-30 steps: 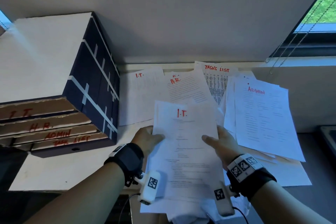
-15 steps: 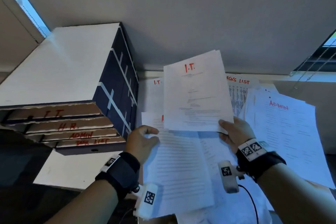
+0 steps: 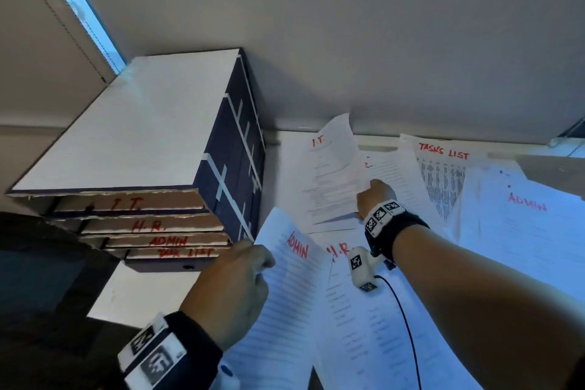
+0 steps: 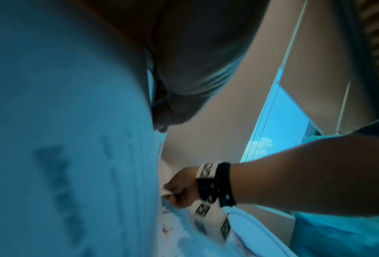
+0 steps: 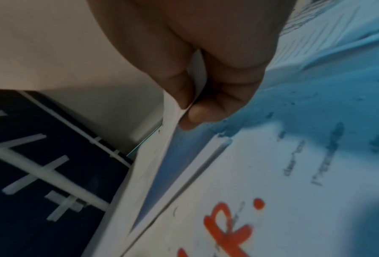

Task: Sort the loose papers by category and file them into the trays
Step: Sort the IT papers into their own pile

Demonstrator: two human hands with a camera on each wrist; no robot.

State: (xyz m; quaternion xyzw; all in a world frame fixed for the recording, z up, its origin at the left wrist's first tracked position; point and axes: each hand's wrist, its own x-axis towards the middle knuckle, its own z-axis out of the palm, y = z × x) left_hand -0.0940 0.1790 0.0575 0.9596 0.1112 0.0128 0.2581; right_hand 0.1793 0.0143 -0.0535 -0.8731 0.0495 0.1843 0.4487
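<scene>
A: What is nearest?
B: The left hand (image 3: pixel 235 286); its fingers curl round the left edge of a stack of papers (image 3: pixel 285 310); the top sheet says ADMIN in red; a sheet marked H.R. (image 3: pixel 351 301) peeks out just to the right.

A: And the right hand?
B: The right hand (image 3: pixel 375 196) is farther out; thumb and fingers (image 5: pixel 206 114) pinch the low right corner of the I.T. sheet (image 3: pixel 332 180); the sheet curls up at the top, low over other papers on the counter (image 3: pixel 142 291).

A: Where are the trays?
B: The trays (image 3: pixel 142 225) stand stacked at the left on the counter; they say I.T., H.R., ADMIN and TASK LIST, top to bottom.

A: What lies at the back?
B: A TASKS LIST sheet (image 3: pixel 443 174) by the wall; an ADMIN pile (image 3: pixel 531 225) lies to its right.
</scene>
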